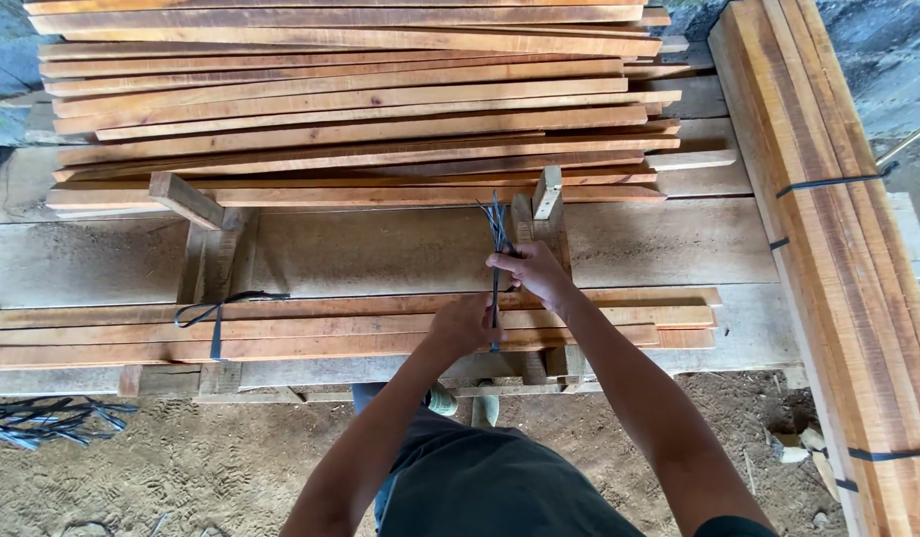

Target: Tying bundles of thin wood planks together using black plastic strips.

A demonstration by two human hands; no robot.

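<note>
A: Hands?
B: Left hand [464,324] and right hand [533,272] — fingers of both clamped on a thin dark plastic strap [497,261], upright over a bundle of reddish wooden slats [380,325] on the rough plank worktop [400,249].
A: Nearby?
B: A tied strap loop [216,313] at the bundle's left end — loose slats [361,99] stacked behind.

Running taut and upright between the fingers: thin black strap [497,261], loose ends fanning above the upper fingertips, lower part wrapping a flat bundle of reddish wooden slats [331,323] lying just beneath both hands.
</note>
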